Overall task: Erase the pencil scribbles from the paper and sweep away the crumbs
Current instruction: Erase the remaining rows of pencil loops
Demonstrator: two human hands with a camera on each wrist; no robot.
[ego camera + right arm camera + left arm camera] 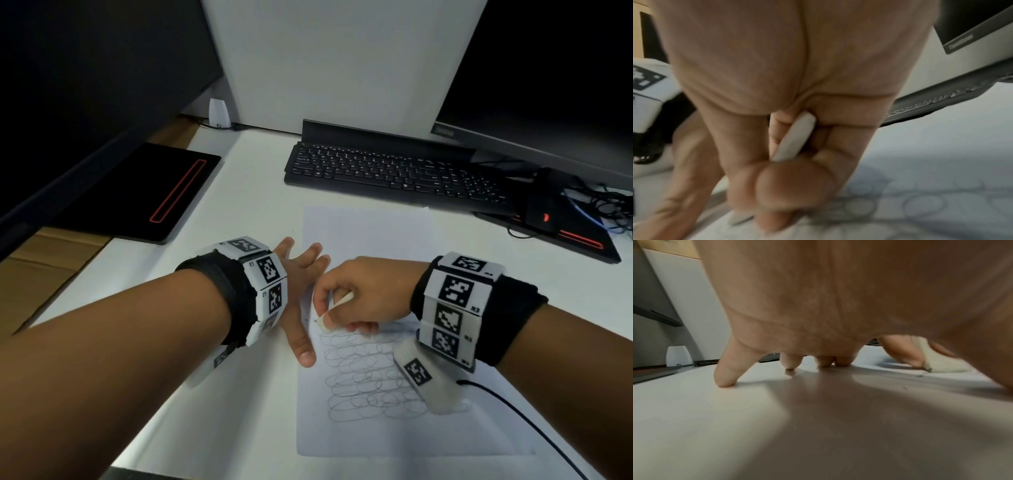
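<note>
A white sheet of paper (370,233) lies on the white desk, its lower half covered with looping pencil scribbles (366,377). My left hand (300,297) rests flat with spread fingers (725,374) on the paper's left edge and the desk beside it. My right hand (337,317) grips a white eraser (323,323) and presses its lower end onto the paper at the scribbles' top left corner. In the right wrist view the eraser (795,138) runs between thumb and curled fingers. Beside the eraser (937,361) tip lie a few dark specks (919,376).
A black keyboard (394,171) sits just beyond the paper. Monitor bases with red stripes stand at the left (154,195) and right (582,240), with a mouse (544,205) and tangled cables (609,205) at the right. A black wire (513,411) crosses the paper's lower right.
</note>
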